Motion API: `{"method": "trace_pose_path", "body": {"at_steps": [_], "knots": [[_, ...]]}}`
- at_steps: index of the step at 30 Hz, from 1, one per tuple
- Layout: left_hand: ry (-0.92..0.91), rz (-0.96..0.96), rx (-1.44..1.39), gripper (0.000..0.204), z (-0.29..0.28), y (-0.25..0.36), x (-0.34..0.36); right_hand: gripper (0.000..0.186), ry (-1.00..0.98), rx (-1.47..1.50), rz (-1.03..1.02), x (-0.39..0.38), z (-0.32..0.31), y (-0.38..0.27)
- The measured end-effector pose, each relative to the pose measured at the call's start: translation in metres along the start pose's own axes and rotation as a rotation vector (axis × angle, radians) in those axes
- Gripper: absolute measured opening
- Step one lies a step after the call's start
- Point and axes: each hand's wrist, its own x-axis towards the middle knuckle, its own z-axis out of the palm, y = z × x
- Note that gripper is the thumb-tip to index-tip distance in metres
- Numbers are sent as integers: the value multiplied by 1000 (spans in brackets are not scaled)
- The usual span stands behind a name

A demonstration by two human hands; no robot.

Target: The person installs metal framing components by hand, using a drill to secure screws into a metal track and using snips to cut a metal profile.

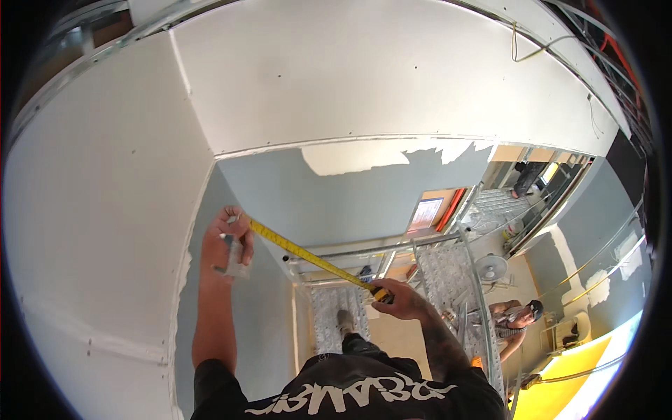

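Note:
A yellow tape measure blade (301, 253) is drawn out between my hands, sloping down to the right. My left hand (225, 227) is raised near the wall corner, its fingers closed on the blade's free end. Against the same palm sits a small greyish, partly see-through piece (238, 267) whose kind I cannot make out. My right hand (406, 301), lower and to the right, is wrapped round the black and yellow tape measure case (381, 294). Both forearms are bare below dark sleeves.
White boards (336, 84) line the upper walls above grey-blue wall (315, 203). Below is a scaffold with a metal platform (448, 280) and a rail (371, 248). At lower right are a person (514, 322), a fan (491, 267) and a chair (570, 332). Loose cables (542, 49) hang upper right.

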Motion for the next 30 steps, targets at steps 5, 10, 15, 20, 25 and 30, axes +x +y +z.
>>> {"method": "trace_pose_path", "body": {"at_steps": [5,10,15,20,25,30], "knots": [[-202,45,-96,68,20,-19,97,55,-5,321,183,105,-62,-4],[-129,-130,-156,56,30,-111,159,46,209,500,106,208,-156,-21],[-106,-421,-128,46,45,-171,176,45,356,549,-41,258,-212,-44],[-142,-406,61,38,42,-237,174,50,404,695,-218,286,-240,-69],[-97,-470,-15,37,38,-256,176,51,534,636,-195,303,-251,-88],[-91,-444,-12,35,36,-250,181,44,591,667,-196,322,-261,-95]]}}
